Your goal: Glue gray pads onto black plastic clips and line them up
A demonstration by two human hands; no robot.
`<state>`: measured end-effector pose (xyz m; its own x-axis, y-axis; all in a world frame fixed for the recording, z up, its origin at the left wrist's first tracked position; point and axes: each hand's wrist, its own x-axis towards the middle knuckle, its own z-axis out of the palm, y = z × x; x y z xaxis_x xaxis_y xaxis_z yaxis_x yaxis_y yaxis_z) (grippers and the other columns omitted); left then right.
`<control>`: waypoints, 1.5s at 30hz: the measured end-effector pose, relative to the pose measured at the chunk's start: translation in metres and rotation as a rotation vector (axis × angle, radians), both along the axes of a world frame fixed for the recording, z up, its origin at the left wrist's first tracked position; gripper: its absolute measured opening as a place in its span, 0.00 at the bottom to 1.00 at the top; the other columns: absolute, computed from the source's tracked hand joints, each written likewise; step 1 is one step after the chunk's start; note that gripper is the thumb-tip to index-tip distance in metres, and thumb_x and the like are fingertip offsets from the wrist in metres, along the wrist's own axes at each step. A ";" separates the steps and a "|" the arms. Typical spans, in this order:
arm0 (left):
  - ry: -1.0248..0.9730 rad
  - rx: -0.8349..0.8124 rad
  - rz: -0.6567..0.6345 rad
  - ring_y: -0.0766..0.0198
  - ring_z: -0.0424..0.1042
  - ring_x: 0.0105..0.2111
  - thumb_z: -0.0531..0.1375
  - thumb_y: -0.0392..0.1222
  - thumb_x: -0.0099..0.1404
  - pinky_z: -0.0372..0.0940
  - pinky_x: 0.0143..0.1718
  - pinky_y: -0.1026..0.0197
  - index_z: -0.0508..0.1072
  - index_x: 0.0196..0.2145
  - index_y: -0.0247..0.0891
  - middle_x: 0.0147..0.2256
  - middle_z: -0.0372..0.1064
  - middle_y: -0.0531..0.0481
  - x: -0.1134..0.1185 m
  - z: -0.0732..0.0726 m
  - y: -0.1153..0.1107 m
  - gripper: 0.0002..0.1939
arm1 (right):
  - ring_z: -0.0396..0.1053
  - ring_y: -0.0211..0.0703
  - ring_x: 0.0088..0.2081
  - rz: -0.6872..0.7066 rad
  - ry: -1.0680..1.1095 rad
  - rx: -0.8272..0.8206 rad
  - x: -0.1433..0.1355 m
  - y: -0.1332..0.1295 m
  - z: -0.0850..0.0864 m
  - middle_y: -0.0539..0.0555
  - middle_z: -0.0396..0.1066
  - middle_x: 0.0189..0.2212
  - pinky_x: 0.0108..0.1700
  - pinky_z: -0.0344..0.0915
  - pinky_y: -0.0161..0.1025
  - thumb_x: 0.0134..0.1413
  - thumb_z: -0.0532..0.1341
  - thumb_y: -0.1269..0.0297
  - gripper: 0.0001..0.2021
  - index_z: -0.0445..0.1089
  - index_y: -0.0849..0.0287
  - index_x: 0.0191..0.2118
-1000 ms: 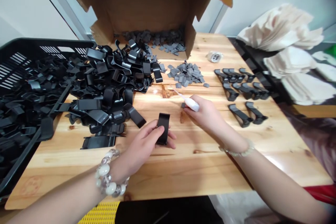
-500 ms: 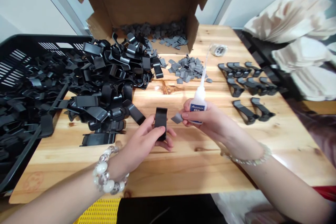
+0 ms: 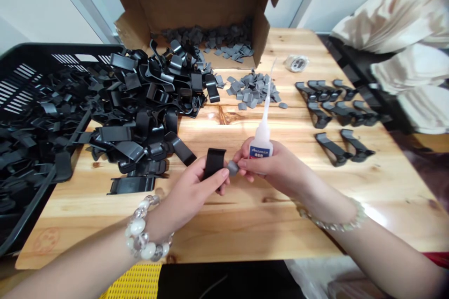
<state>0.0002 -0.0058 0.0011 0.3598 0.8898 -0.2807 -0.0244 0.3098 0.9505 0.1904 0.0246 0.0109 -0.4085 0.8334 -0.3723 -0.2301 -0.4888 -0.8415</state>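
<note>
My left hand [image 3: 201, 180] is closed around a curved black plastic clip [image 3: 214, 161], its flat face upward. A small grey pad [image 3: 233, 168] sits between my two hands, pinched by my right thumb and fingertip, with the left thumb tip at its other edge. My right hand [image 3: 277, 161] also grips a white glue bottle [image 3: 261, 142] with a blue label, its long thin nozzle pointing up. Beyond the bottle lies a loose heap of grey pads [image 3: 253, 88] on the table.
Black clips [image 3: 150, 103] pile up at left, spilling from a black plastic basket [image 3: 21, 63]. A cardboard box [image 3: 261, 39] with grey pads stands at the back. Several clips [image 3: 331, 149] lie in rows at right, near a roll of clear tape [image 3: 296, 63]. White cloth [image 3: 396, 14] lies beyond the table [image 3: 263, 229].
My hands have come together, and the grey pad has moved left and down to the left thumb. The clip has tilted slightly. The bottle has shifted a little left with my right hand.
</note>
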 end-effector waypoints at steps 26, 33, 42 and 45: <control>-0.126 -0.176 -0.047 0.68 0.67 0.25 0.50 0.43 0.69 0.64 0.28 0.64 0.66 0.38 0.39 0.29 0.67 0.54 0.000 -0.002 -0.001 0.08 | 0.66 0.34 0.33 0.150 -0.123 0.278 0.000 -0.004 0.009 0.48 0.68 0.31 0.37 0.65 0.35 0.44 0.69 0.70 0.12 0.64 0.59 0.32; -0.177 -0.211 -0.065 0.63 0.68 0.27 0.49 0.51 0.70 0.67 0.28 0.61 0.67 0.41 0.41 0.30 0.67 0.51 0.000 -0.008 -0.003 0.14 | 0.66 0.37 0.32 0.124 -0.273 0.312 -0.004 -0.007 0.013 0.49 0.68 0.30 0.36 0.64 0.37 0.42 0.69 0.68 0.13 0.63 0.58 0.32; -0.080 -0.178 -0.194 0.65 0.68 0.29 0.52 0.49 0.69 0.70 0.35 0.59 0.62 0.40 0.41 0.32 0.63 0.53 0.004 0.008 -0.005 0.10 | 0.71 0.38 0.27 0.058 -0.362 0.337 -0.012 -0.015 0.005 0.49 0.70 0.29 0.34 0.67 0.39 0.49 0.65 0.67 0.09 0.62 0.57 0.33; -0.118 -0.170 -0.164 0.67 0.67 0.29 0.51 0.47 0.70 0.70 0.33 0.60 0.62 0.40 0.40 0.33 0.64 0.52 0.003 0.006 -0.004 0.09 | 0.71 0.38 0.26 0.084 -0.200 0.245 -0.010 -0.013 0.005 0.48 0.70 0.25 0.32 0.67 0.38 0.51 0.65 0.66 0.08 0.64 0.57 0.33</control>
